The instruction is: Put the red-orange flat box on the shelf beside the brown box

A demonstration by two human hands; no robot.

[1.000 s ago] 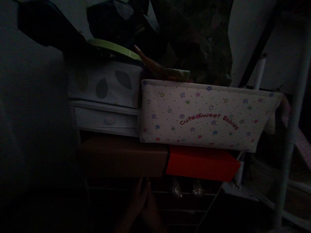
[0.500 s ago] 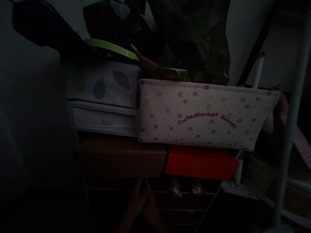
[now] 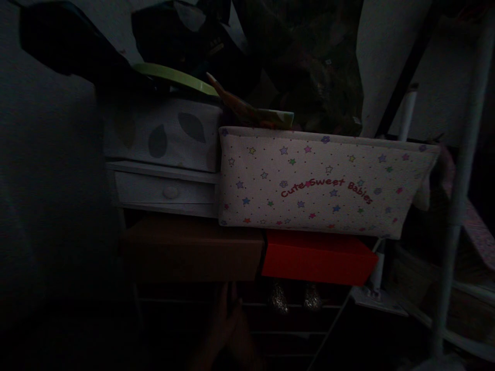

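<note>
In very dim light, my left hand (image 3: 219,322) and my right hand (image 3: 238,330) are raised close together at the bottom middle of the head view. Their fingers are stretched out and point away from me, and the hands seem to touch. I make out nothing held in either one. Just beyond the fingertips is the front of a brown box (image 3: 191,257). To its right lies a red box (image 3: 319,257). Under that, a pair of glittery shoes (image 3: 279,299) stands on a dark rack (image 3: 286,334) with pale bars. Shadow hides the wrists and much of the fingers.
A star-patterned fabric bin (image 3: 317,170) sits on the boxes. Left of it are a white drawer unit (image 3: 166,190) and a leaf-print box (image 3: 174,131). Dark bags (image 3: 185,46) are piled behind. A pale upright pole (image 3: 458,206) stands at right.
My hands have come closer together, the gap between them narrowing at the same spot below the brown box. The view has shifted very slightly. The boxes and shoes stay put.
</note>
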